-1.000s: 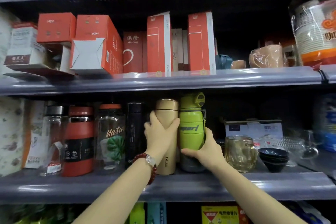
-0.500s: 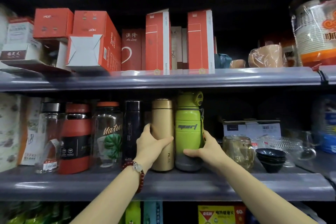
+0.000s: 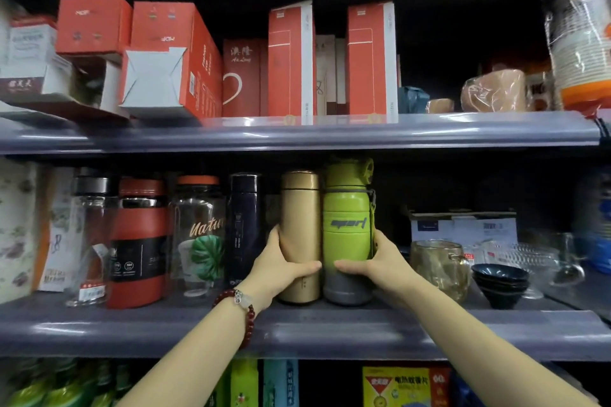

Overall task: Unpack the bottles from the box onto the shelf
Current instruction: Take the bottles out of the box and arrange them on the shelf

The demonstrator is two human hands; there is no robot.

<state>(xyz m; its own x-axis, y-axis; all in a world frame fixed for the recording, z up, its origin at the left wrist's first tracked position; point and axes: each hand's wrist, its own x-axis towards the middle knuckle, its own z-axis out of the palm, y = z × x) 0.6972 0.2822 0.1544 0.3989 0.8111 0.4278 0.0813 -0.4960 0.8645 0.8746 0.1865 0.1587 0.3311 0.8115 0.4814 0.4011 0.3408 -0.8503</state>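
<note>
Bottles stand in a row on the middle shelf [image 3: 297, 334] in the head view, and both hands reach in to the two at the centre. The left hand [image 3: 277, 269] wraps the lower half of the gold bottle [image 3: 300, 208], thumb lying across its front and fingers curled round its left side, so this grip grasps the gold bottle. The right hand [image 3: 380, 266] wraps the green bottle [image 3: 347, 225] the same way, thumb across the front and fingers round its right side; this grip grasps the green bottle. Both bottles stand upright on the shelf, touching side by side, and the two thumb tips nearly meet. A red bead bracelet [image 3: 246, 311] circles the left wrist.

Left of the gold bottle stand a dark bottle [image 3: 244, 225], a clear jar [image 3: 198, 235] with an orange lid, a red bottle [image 3: 139, 241] and a glass bottle [image 3: 89, 235]. Right of the green bottle sit an amber glass mug [image 3: 436, 264], stacked dark bowls [image 3: 501, 281] and clear glassware [image 3: 535, 258]. Red cartons [image 3: 291, 63] line the shelf above.
</note>
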